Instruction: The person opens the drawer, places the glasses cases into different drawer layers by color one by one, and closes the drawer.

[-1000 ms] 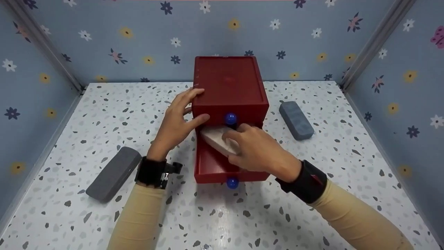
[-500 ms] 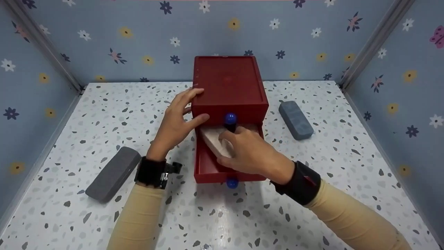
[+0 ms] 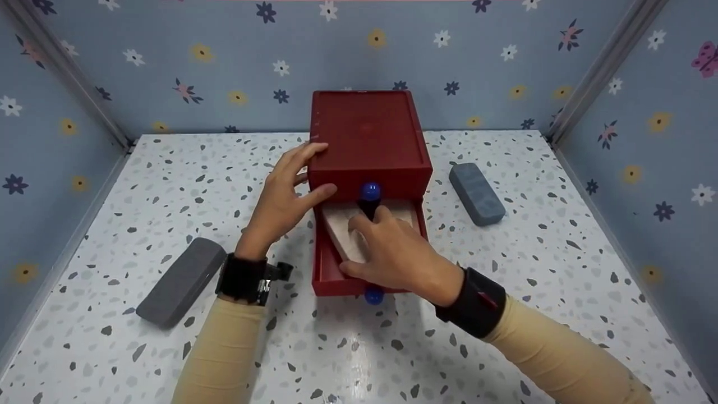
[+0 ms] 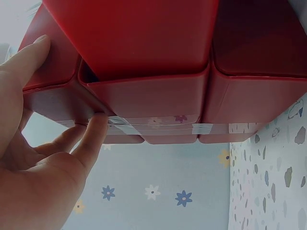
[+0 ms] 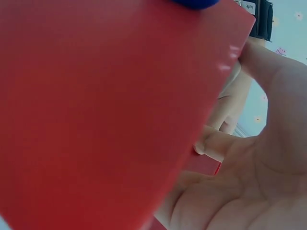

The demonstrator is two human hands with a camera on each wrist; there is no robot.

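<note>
A red drawer cabinet (image 3: 367, 132) with blue knobs stands against the back wall; its lower drawer (image 3: 328, 286) is pulled out. In that drawer lies a pale beige, flat block-like object (image 3: 342, 224), partly hidden under fingers and the upper drawer. My right hand (image 3: 398, 255) grips it from above, fingers bent over its top and thumb at its near edge. My left hand (image 3: 283, 188) rests against the cabinet's left side, fingers spread toward the top edge and thumb on the upper front. The left wrist view shows these fingers (image 4: 93, 136) touching the taped red side.
A dark grey rounded block (image 3: 180, 282) lies left of the cabinet, beside the left wrist. On the right is a blue-grey rounded block (image 3: 477, 194). Flower-patterned walls (image 3: 224, 62) enclose the speckled white table (image 3: 505, 314) at the back and sides.
My right hand has moved left and slightly toward the drawer's front, and the pale object has turned and sits flatter inside the drawer. My left hand has stayed on the cabinet.
</note>
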